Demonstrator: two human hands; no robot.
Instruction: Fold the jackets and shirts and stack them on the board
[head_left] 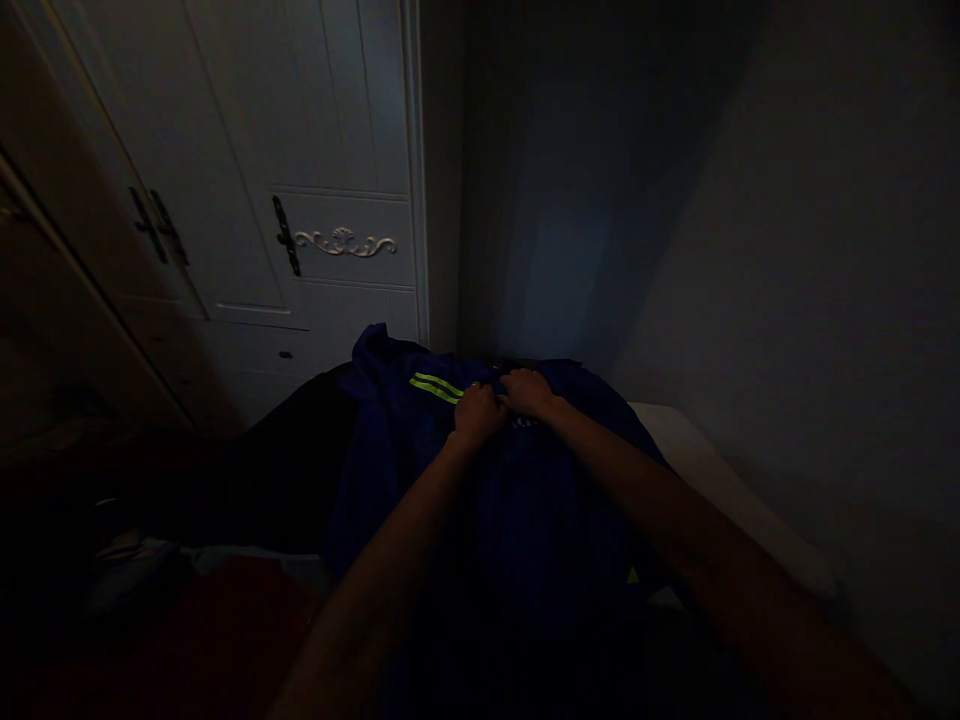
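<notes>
A dark blue sports top [525, 500] with lime-yellow stripes lies spread out in front of me; in the dim light I cannot tell whether it is a jacket or a shirt. My left hand [480, 412] is closed on the fabric near its upper edge, beside the stripes. Just to the right, almost touching it, my right hand [528, 391] grips the same upper part with curled fingers. Pale lettering shows partly below my right wrist. The fingertips of both hands are hidden in the cloth.
A white wardrobe [345, 150] with dark handles and a carved ornament stands behind on the left. A grey wall [810, 250] rises at the right, above a pale surface edge [697, 450]. Red cloth [240, 610] and dark fabric lie at lower left.
</notes>
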